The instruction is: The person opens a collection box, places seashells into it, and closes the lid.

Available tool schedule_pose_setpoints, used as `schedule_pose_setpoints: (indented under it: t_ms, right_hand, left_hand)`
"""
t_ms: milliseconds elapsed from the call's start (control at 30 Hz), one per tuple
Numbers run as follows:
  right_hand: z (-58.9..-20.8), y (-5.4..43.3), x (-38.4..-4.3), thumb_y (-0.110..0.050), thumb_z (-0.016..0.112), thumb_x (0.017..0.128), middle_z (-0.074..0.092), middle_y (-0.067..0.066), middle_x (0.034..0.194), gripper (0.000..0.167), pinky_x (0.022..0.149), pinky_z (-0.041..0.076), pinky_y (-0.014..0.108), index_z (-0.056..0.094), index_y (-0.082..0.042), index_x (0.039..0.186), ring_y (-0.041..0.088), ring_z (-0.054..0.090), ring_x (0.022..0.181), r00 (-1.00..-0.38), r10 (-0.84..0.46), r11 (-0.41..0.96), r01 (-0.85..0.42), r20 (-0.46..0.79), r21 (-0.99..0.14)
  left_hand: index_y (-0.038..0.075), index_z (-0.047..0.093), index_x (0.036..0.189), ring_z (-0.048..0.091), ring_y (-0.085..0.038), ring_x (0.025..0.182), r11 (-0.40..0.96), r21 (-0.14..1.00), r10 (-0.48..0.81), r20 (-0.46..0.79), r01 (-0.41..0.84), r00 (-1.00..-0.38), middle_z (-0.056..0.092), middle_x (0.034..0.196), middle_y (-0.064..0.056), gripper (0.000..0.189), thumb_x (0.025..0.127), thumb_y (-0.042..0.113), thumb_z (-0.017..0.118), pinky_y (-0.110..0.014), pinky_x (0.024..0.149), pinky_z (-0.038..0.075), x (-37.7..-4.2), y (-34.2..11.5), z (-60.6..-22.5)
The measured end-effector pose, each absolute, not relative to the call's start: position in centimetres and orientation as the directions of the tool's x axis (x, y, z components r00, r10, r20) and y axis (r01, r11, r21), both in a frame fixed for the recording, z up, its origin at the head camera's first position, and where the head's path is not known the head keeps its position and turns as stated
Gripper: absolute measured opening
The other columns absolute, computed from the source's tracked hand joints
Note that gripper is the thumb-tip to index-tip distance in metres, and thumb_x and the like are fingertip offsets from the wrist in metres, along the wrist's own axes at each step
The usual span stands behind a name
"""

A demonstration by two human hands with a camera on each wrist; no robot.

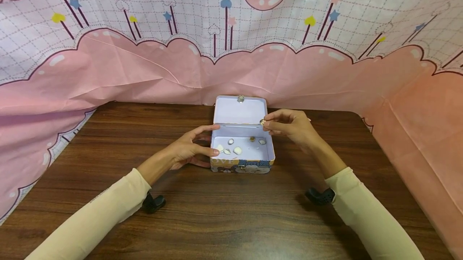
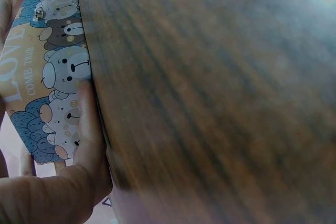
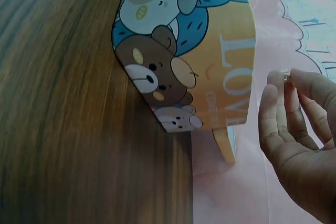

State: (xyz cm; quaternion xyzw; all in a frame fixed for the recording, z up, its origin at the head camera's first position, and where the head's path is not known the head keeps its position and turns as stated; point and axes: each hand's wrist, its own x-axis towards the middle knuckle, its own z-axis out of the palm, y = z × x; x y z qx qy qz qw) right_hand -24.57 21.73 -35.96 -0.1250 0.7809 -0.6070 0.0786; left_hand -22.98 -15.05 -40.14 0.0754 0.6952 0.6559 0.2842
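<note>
An open hinged tin box (image 1: 242,166) with cartoon bears and the word LOVE stands on the table, its lid (image 1: 240,111) tipped back. My left hand (image 1: 186,147) grips the box by its left side, thumb at the front corner. In the left wrist view, fingers of the left hand (image 2: 86,145) lie against the printed bears. Over the box's back right corner, my right hand (image 1: 291,127) pinches a small golden shell (image 1: 263,122) between thumb and fingertips. Inside lie several pale shells, among them a white shell (image 1: 237,150), and a golden-brown shell (image 1: 252,139).
The dark wooden table (image 1: 231,211) spreads around the box. Behind it hangs a pink and white patterned cloth (image 1: 162,75), close to the lid, and more cloth runs along the right side. A black strap piece (image 1: 320,196) hangs beneath the right sleeve.
</note>
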Motion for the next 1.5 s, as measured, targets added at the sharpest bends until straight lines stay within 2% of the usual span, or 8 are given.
schedule_pose_setpoints:
  t_ms: [100, 333, 733, 1033, 1267, 1500]
  right_hand:
    - [-35.9, 21.3, -24.6, -0.013, 0.080, 0.107, 0.084, -0.004, 0.108, 0.040, 0.096, 0.072, 0.032, 0.070, 0.010, 0.138, 0.013, 0.084, 0.103, -0.953, -0.301, 0.222, -0.103, 0.033, -0.970]
    - [-35.8, 21.1, -24.6, -0.014, 0.082, 0.106, 0.084, -0.004, 0.108, 0.042, 0.095, 0.072, 0.031, 0.070, 0.010, 0.138, 0.013, 0.084, 0.103, -0.958, -0.284, 0.222, -0.094, 0.028, -0.970]
    - [-36.1, 22.5, -24.6, -0.017, 0.085, 0.104, 0.085, 0.001, 0.109, 0.048, 0.095, 0.072, 0.033, 0.070, 0.011, 0.139, 0.015, 0.084, 0.100, -0.972, -0.235, 0.197, -0.060, 0.012, -0.979]
    - [-35.7, 24.5, -24.7, -0.018, 0.082, 0.106, 0.084, -0.005, 0.114, 0.037, 0.095, 0.072, 0.035, 0.075, 0.002, 0.136, 0.016, 0.084, 0.102, -0.978, -0.209, 0.203, -0.055, 0.012, -0.978]
    - [-35.6, 26.7, -25.4, -0.017, 0.082, 0.106, 0.084, -0.007, 0.111, 0.017, 0.091, 0.072, 0.032, 0.083, -0.014, 0.123, 0.013, 0.083, 0.101, -0.983, -0.178, 0.183, -0.073, 0.040, -0.980]
    - [-35.6, 29.2, -26.3, -0.014, 0.082, 0.106, 0.082, -0.005, 0.113, 0.023, 0.086, 0.071, 0.027, 0.082, -0.007, 0.127, 0.013, 0.081, 0.098, -0.990, -0.137, 0.087, -0.057, 0.045, -0.995]
  left_hand:
    - [0.038, 0.048, 0.171, 0.063, -0.043, 0.139, 0.126, 0.956, 0.480, -0.294, -0.266, -0.826, 0.034, 0.175, -0.019, 0.090, 0.097, 0.004, 0.088, -0.063, 0.100, 0.070, -23.0, -15.0, -40.2]
    - [0.037, 0.047, 0.171, 0.058, -0.048, 0.146, 0.120, 0.956, 0.486, -0.290, -0.266, -0.824, 0.031, 0.177, -0.020, 0.089, 0.098, 0.005, 0.087, -0.063, 0.101, 0.069, -23.1, -14.9, -40.2]
    - [0.036, 0.047, 0.172, 0.060, -0.049, 0.144, 0.131, 0.958, 0.487, -0.288, -0.257, -0.824, 0.031, 0.177, -0.020, 0.089, 0.098, 0.005, 0.087, -0.062, 0.100, 0.070, -23.1, -14.9, -40.1]
    - [0.039, 0.049, 0.170, 0.062, -0.046, 0.142, 0.132, 0.955, 0.477, -0.295, -0.264, -0.828, 0.033, 0.176, -0.018, 0.089, 0.097, 0.005, 0.088, -0.061, 0.100, 0.070, -23.0, -15.0, -40.1]
    - [0.038, 0.048, 0.170, 0.059, -0.048, 0.145, 0.129, 0.955, 0.479, -0.295, -0.266, -0.827, 0.032, 0.177, -0.019, 0.090, 0.097, 0.005, 0.088, -0.061, 0.100, 0.070, -22.9, -15.0, -40.1]
    - [0.038, 0.048, 0.170, 0.058, -0.048, 0.146, 0.126, 0.956, 0.481, -0.293, -0.265, -0.826, 0.031, 0.177, -0.019, 0.090, 0.097, 0.005, 0.088, -0.062, 0.100, 0.070, -22.9, -15.1, -40.3]
